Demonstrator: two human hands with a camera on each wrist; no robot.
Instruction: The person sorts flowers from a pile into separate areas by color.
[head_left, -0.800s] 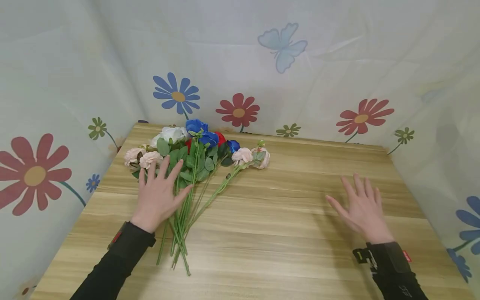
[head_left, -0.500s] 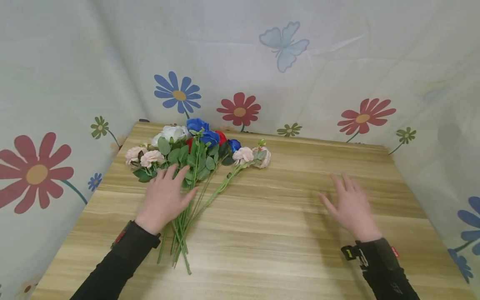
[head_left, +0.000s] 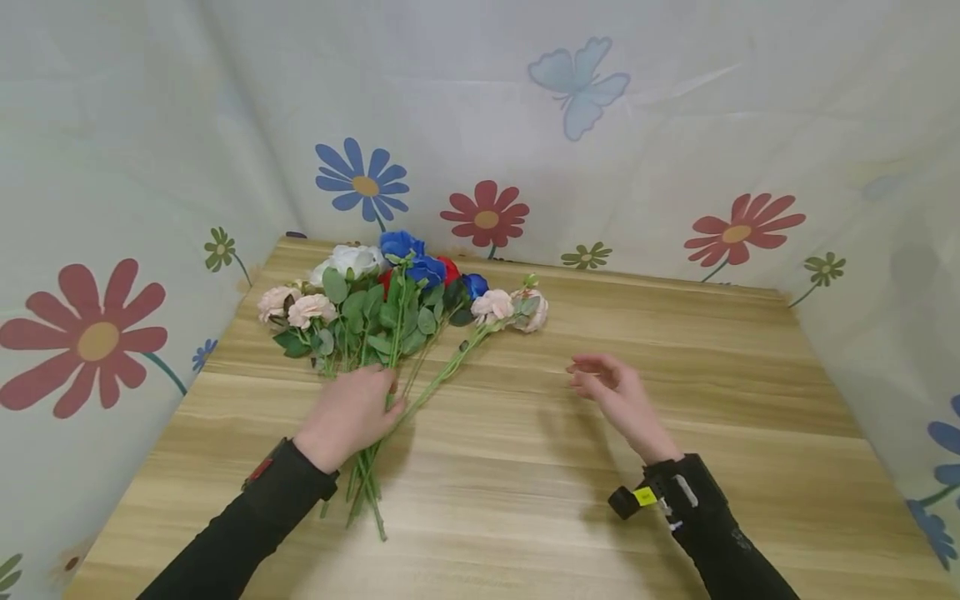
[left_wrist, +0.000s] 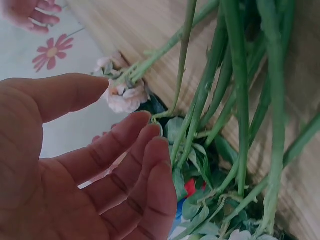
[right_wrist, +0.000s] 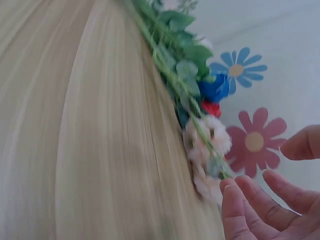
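Blue, white, red and pale pink flowers (head_left: 388,315) lie in one loose heap toward the left of the wooden surface (head_left: 517,475). A person's left hand (head_left: 351,417) arches over the green stems (left_wrist: 239,75), thumb apart from fingers, gripping nothing; whether it touches them is unclear. The right hand (head_left: 624,407), loosely curved, hovers off to the right, holding nothing. With no flower lifted, the handling appears barely begun.

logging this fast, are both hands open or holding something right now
Left hand: open, holding nothing, close to the flower stems.
Right hand: open, holding nothing, above the table.
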